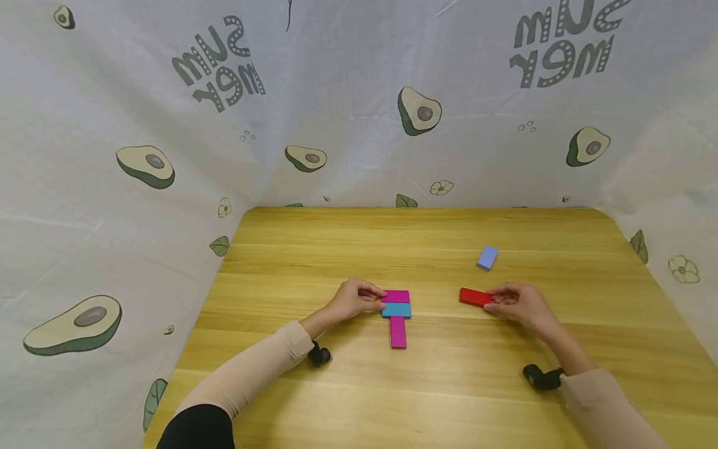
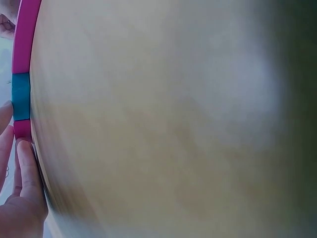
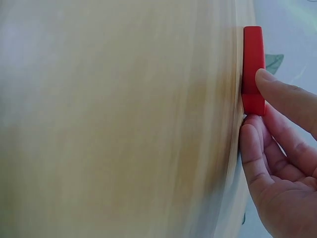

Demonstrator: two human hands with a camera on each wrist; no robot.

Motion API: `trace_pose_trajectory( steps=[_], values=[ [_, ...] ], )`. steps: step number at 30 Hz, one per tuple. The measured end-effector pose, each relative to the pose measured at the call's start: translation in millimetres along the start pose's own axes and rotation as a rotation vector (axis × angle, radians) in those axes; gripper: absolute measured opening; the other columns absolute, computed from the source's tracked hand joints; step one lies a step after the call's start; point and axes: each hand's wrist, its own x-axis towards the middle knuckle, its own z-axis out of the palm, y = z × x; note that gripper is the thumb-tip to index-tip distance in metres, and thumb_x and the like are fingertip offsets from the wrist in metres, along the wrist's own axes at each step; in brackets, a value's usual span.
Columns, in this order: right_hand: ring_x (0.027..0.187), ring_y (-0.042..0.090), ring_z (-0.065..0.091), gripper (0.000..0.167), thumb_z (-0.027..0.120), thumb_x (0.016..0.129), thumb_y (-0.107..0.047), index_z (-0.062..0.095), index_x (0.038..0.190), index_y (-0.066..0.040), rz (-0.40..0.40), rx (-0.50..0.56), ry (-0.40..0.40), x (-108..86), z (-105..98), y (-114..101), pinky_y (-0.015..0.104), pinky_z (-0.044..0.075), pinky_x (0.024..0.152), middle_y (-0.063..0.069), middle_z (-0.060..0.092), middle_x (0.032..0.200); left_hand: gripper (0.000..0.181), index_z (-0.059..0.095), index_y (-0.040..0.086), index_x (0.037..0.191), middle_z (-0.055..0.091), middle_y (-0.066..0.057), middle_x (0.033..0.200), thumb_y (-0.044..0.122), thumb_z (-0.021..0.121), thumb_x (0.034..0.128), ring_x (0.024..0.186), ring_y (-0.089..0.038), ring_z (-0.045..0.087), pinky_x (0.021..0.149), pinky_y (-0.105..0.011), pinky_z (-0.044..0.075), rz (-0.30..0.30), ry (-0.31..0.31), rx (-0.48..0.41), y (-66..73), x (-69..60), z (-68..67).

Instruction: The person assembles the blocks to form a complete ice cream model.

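Observation:
On the table lie a magenta block point(image 1: 396, 296), a blue block point(image 1: 396, 310) just below it, and a second magenta block point(image 1: 398, 333) pointing toward me, together in a T shape. My left hand point(image 1: 352, 299) touches the left ends of the upper magenta and blue blocks, thumb by the blue one. In the left wrist view the fingertips meet the magenta end point(image 2: 22, 129). To the right, my right hand point(image 1: 521, 305) pinches the near end of a red block point(image 1: 473, 297) between thumb and fingers. The right wrist view shows the thumb across the red block point(image 3: 253, 59).
A periwinkle block point(image 1: 487, 257) lies on the table behind the red one. The wooden table point(image 1: 449, 399) ends at the back against a white curtain point(image 1: 348, 112) printed with avocados. Black wrist cameras hang beneath both forearms.

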Motion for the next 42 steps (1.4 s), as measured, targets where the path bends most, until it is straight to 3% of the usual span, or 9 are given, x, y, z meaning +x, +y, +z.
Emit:
trace_pose_trajectory(
  steps=[7, 25, 33, 42],
  values=[
    [0.076, 0.009, 0.063, 0.039, 0.081, 0.085, -0.013, 0.067, 0.111, 0.012, -0.001, -0.008, 0.002, 5.7, 6.6, -5.5, 0.018, 0.054, 0.066, 0.013, 0.069, 0.093, 0.019, 0.078, 0.003, 0.102, 0.074, -0.007, 0.104, 0.010, 0.081, 0.0843, 0.087, -0.009, 0.064, 0.077, -0.018, 0.053, -0.010, 0.005, 0.009, 5.2, -0.8, -2.3],
    [0.076, 0.014, 0.063, 0.035, 0.082, 0.084, -0.009, 0.069, 0.108, 0.012, -0.029, 0.000, 0.005, 19.5, 26.2, -18.7, 0.020, 0.054, 0.064, 0.012, 0.069, 0.090, 0.020, 0.078, 0.004, 0.102, 0.074, -0.007, 0.105, 0.011, 0.082, 0.0843, 0.088, -0.011, 0.065, 0.078, -0.019, 0.054, -0.023, 0.004, 0.006, 6.3, -3.3, -1.9],
    [0.076, 0.016, 0.064, 0.034, 0.082, 0.083, -0.008, 0.069, 0.107, 0.012, -0.043, 0.013, -0.002, 24.7, 34.3, -24.3, 0.020, 0.054, 0.063, 0.013, 0.069, 0.089, 0.021, 0.078, 0.001, 0.103, 0.073, -0.012, 0.107, 0.007, 0.081, 0.0838, 0.092, -0.022, 0.067, 0.078, -0.022, 0.055, -0.005, 0.010, -0.014, 4.1, -3.6, -1.1],
    [0.077, 0.019, 0.063, 0.031, 0.082, 0.083, -0.005, 0.069, 0.105, 0.013, -0.061, 0.029, -0.002, 31.8, 42.0, -28.5, 0.020, 0.053, 0.063, 0.014, 0.068, 0.088, 0.019, 0.078, 0.002, 0.102, 0.074, -0.008, 0.105, 0.008, 0.081, 0.0841, 0.088, -0.012, 0.065, 0.077, -0.018, 0.054, -0.001, 0.007, 0.010, 5.9, -3.7, -2.3]
  ],
)
